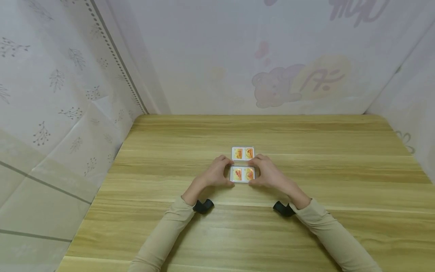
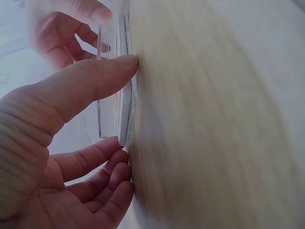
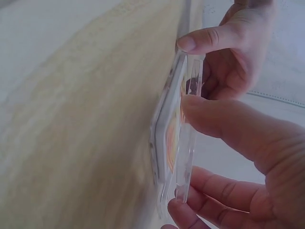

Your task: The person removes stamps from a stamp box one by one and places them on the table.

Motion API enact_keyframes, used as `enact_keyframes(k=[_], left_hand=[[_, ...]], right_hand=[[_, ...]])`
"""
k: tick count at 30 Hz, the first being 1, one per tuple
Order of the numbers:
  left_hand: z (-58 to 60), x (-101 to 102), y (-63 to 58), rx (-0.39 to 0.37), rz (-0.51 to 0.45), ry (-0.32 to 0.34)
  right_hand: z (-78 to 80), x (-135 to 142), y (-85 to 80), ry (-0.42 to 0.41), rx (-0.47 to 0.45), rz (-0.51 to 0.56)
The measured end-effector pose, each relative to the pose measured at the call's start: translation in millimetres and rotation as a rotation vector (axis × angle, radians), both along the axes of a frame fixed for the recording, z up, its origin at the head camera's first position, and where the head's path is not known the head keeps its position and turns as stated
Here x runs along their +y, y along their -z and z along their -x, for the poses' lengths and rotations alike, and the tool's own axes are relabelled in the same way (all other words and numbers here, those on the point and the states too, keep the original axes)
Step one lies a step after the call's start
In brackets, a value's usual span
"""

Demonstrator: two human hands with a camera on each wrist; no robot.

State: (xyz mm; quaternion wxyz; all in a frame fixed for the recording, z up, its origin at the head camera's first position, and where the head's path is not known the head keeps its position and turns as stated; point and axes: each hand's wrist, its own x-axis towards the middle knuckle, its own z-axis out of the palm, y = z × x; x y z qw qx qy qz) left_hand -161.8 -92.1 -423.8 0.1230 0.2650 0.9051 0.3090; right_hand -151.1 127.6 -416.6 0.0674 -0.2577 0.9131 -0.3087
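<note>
A small clear plastic case (image 1: 242,174) with a white insert and two orange-yellow pictures lies on the wooden table between both hands. My left hand (image 1: 216,173) holds its left end, thumb at the near edge and index finger at the far edge. From the right, my right hand (image 1: 268,173) pinches the clear cover (image 3: 185,167) between thumb and fingers. In the right wrist view this cover stands at an angle, with a gap between it and the white insert (image 3: 163,133). The left wrist view shows the layers of the case edge-on.
A second, similar case (image 1: 242,153) with two orange pictures lies just beyond the hands. Black wrist cameras (image 1: 204,206) hang under both forearms, close over the wooden table (image 1: 163,136). Pale patterned curtains (image 1: 204,56) stand behind and at the sides.
</note>
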Motion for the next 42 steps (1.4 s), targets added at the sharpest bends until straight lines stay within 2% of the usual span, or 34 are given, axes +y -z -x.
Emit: enact_keyframes(k=[9, 18, 26, 42], left_hand=[[0.9, 0, -0.3, -0.011, 0.004, 0.006], [0.6, 0, 0.1, -0.005, -0.014, 0.001], [-0.1, 0, 0.0, 0.007, -0.019, 0.008], [0.5, -1, 2.3, 0.013, -0.01, 0.001]], right_hand=[[-2.0, 11, -4.2, 0.014, -0.014, -0.016], [-3.8, 25, -4.3, 0.01, 0.042, -0.018], [-4.9, 36, -4.4, 0.034, 0.04, -0.03], [-5.7, 55, -5.0, 0.023, 0.071, -0.028]])
